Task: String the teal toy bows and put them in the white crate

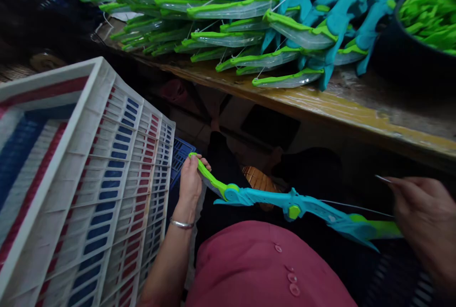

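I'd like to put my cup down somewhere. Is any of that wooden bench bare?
Only the bench's front strip, between the toy bow pile and the edge, widest right beneath the dark tub. Farther back bows cover it. Both the left hand and right hand grip a bow below.

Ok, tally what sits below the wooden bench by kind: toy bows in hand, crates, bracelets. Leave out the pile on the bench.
Teal and lime-green plastic toy bow, lime tip gripped by the left hand, thin string pinched in the right hand: 1
White slatted plastic crate: 1
Blue plastic crate, partly hidden behind the white one: 1
Silver metal bracelet: 1
Total: 4
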{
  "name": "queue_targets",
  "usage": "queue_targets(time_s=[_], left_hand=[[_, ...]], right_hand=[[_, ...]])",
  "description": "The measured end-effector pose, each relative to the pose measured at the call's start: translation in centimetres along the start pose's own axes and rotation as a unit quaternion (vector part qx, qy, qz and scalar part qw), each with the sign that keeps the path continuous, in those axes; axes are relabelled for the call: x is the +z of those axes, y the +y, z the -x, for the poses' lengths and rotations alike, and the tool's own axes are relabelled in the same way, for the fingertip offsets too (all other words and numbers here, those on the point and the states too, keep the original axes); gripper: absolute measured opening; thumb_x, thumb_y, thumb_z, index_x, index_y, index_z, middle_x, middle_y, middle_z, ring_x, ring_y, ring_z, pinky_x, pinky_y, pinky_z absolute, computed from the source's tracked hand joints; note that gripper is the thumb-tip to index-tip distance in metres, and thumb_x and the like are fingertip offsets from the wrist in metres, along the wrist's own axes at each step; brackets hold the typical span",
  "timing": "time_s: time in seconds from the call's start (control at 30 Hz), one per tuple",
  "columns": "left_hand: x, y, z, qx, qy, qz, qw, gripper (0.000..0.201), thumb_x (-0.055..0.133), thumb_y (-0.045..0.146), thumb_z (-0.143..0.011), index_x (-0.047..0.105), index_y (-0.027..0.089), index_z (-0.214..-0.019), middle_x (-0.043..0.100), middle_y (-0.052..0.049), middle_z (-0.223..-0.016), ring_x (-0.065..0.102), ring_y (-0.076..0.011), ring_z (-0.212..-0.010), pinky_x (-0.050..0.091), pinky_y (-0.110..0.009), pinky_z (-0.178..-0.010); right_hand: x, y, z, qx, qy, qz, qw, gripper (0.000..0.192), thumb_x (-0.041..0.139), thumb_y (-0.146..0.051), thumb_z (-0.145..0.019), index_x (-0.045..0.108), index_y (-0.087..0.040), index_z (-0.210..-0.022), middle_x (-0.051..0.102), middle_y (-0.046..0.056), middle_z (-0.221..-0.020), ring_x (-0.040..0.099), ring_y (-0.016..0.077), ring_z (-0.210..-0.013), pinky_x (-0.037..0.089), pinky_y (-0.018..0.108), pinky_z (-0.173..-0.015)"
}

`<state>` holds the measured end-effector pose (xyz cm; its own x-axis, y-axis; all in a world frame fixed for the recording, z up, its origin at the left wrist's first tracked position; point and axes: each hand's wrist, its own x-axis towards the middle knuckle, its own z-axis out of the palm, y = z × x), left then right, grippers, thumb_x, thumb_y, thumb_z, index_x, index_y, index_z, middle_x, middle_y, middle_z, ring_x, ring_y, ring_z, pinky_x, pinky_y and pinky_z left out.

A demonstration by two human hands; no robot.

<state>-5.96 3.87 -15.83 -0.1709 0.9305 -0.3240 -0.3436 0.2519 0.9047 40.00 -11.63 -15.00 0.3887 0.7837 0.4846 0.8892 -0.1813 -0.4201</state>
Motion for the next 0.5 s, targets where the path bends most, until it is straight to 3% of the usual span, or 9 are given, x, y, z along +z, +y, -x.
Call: queue_targets(time_s=[0.07, 0.17, 0.23, 0.3, 0.4, 0.5], left_hand=[[1.0, 0.5, 1.4, -0.021, -0.035, 0.010, 0.999, 0.048, 0.087, 0.054, -0.076, 0.064, 0.016, -0.096, 0.068, -0.001, -0.074, 0.066, -0.0161, -0.065, 0.057, -0.030, -0.066], [2.8, 1.0, 3.9, -0.032, -0.069, 0.026, 0.997, 0.045, 0.084, 0.054, -0.080, 0.066, 0.018, -0.100, 0.065, 0.000, -0.075, 0.064, -0.0160, -0.067, 0.055, -0.030, -0.068], [3.9, 1.3, 5.7, -0.028, -0.072, 0.045, 0.996, 0.047, 0.075, 0.064, -0.085, 0.066, 0.019, -0.097, 0.060, 0.001, -0.072, 0.059, -0.0143, -0.065, 0.052, -0.029, -0.066], [4.7, 1.8, 7.3, -0.016, -0.075, 0.065, 0.995, 0.055, 0.063, 0.075, -0.088, 0.065, 0.020, -0.088, 0.057, 0.000, -0.069, 0.056, -0.0153, -0.063, 0.050, -0.030, -0.065], [5.4, 3.0, 9.0, 0.034, -0.086, 0.080, 0.992, 0.064, 0.047, 0.082, -0.090, 0.062, 0.022, -0.073, 0.052, -0.001, -0.061, 0.052, -0.0175, -0.059, 0.046, -0.033, -0.062], [5.5, 4.2, 10.0, 0.081, -0.095, 0.081, 0.989, 0.064, 0.042, 0.079, -0.094, 0.056, 0.024, -0.064, 0.043, -0.001, -0.053, 0.044, -0.0177, -0.053, 0.041, -0.034, -0.058]], right_hand=[[0.8, -5.4, -0.8, -0.089, -0.075, -0.022, 0.993, 0.061, 0.034, -0.074, -0.101, 0.081, -0.035, -0.095, 0.066, 0.016, -0.080, 0.061, 0.0208, -0.067, 0.038, 0.041, -0.053], [2.4, -14.5, -2.3, -0.146, -0.129, -0.133, 0.972, 0.033, 0.049, -0.045, -0.107, 0.074, -0.026, -0.117, 0.063, 0.007, -0.081, 0.061, 0.0176, -0.067, 0.047, 0.033, -0.059], [3.0, -20.0, -3.1, -0.163, -0.155, -0.239, 0.944, 0.016, 0.057, -0.028, -0.104, 0.072, -0.023, -0.107, 0.062, 0.003, -0.080, 0.061, 0.0150, -0.068, 0.048, 0.028, -0.060], [3.1, -24.3, -3.4, -0.176, -0.191, -0.340, 0.904, 0.015, 0.057, -0.018, -0.103, 0.071, -0.022, -0.098, 0.061, 0.002, -0.082, 0.061, 0.0130, -0.070, 0.048, 0.025, -0.060], [2.2, -28.0, -3.1, -0.182, -0.242, -0.425, 0.853, 0.022, 0.052, -0.010, -0.102, 0.070, -0.022, -0.098, 0.061, 0.002, -0.088, 0.061, 0.0122, -0.073, 0.049, 0.024, -0.061], [1.1, -29.5, -2.4, -0.183, -0.270, -0.436, 0.839, 0.025, 0.049, -0.010, -0.102, 0.070, -0.023, -0.101, 0.061, 0.003, -0.090, 0.060, 0.0133, -0.075, 0.049, 0.025, -0.062]])
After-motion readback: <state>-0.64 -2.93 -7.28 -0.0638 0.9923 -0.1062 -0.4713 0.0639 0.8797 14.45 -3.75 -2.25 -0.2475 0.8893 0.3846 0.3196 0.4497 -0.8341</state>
